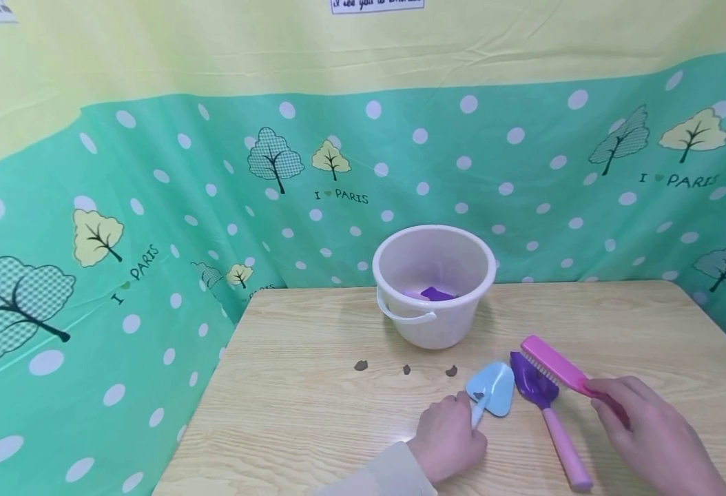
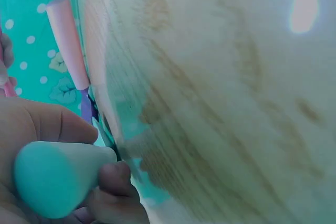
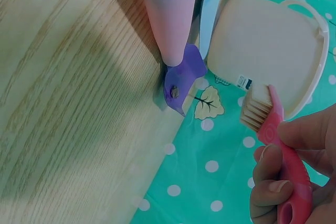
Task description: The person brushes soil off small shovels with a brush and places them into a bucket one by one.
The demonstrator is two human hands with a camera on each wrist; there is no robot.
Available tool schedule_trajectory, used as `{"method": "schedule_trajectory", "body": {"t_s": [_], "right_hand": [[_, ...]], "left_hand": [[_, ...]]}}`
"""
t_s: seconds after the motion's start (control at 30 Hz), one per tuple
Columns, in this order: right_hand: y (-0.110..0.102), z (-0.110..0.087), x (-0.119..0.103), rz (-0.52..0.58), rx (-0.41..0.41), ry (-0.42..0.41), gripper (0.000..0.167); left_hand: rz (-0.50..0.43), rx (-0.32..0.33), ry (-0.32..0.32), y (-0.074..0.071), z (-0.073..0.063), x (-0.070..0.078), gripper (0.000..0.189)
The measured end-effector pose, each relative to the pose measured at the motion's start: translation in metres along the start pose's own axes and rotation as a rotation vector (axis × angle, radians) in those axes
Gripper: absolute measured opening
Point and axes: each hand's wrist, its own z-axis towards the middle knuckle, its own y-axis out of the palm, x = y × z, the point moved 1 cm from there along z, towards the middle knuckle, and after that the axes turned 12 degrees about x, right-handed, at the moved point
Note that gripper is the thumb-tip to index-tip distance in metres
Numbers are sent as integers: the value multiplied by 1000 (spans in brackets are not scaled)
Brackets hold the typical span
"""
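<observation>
My left hand (image 1: 450, 437) grips the handle of a light blue toy shovel (image 1: 494, 386), whose blade lies low over the table with a small dark bit on it. In the left wrist view the fingers curl round its pale handle (image 2: 58, 177). My right hand (image 1: 654, 427) holds a pink brush (image 1: 552, 362), bristles facing down and left, over the scoop of a purple shovel (image 1: 530, 382). That shovel lies on the table with its pink handle (image 1: 566, 448) towards me. A dark bit (image 3: 175, 92) sits in the purple scoop in the right wrist view.
A white bucket (image 1: 434, 324) stands at the back middle of the wooden table (image 1: 301, 413), its handle hanging in front and something purple (image 1: 437, 295) inside. Several small dark bits, such as one dark piece (image 1: 361, 366), lie before it. A green dotted curtain (image 1: 462, 165) hangs behind.
</observation>
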Motion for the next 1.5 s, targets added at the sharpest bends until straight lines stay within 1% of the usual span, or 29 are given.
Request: {"method": "schedule_trajectory", "body": {"t_s": [0.2, 0.37, 0.5, 0.57, 0.67, 0.83, 0.97, 1.13, 1.2, 1.4, 1.5], "right_hand": [[1, 0, -1, 13, 6, -4, 32], [0, 2, -4, 6, -20, 18, 33], [0, 3, -8, 0, -45, 34, 34], [0, 2, -10, 3, -52, 35, 36], [0, 2, -13, 6, -37, 16, 36], [1, 1, -20, 18, -38, -1, 32], [3, -1, -27, 21, -94, 20, 30], [6, -5, -37, 35, -178, 87, 27], [8, -7, -42, 40, -198, 95, 26], [15, -10, -54, 41, -197, 25, 31], [20, -12, -60, 48, -175, -27, 34]], "left_hand": [[5, 3, 2, -5, -3, -4, 33], [-30, -28, -5, -10, -4, -8, 31], [-53, -51, 5, -17, -6, -11, 24], [-57, -52, 19, -21, -7, -12, 20], [-75, -52, 26, -27, -8, -14, 19], [-98, -50, 26, -39, -10, -17, 19], [-97, -30, 49, -45, -11, -22, 19], [-91, 3, 89, -50, -14, -28, 17], [-98, 4, 93, -52, -15, -29, 17], [-126, -8, 89, -57, -17, -33, 15], [-123, -12, 84, -57, -18, -36, 14]]}}
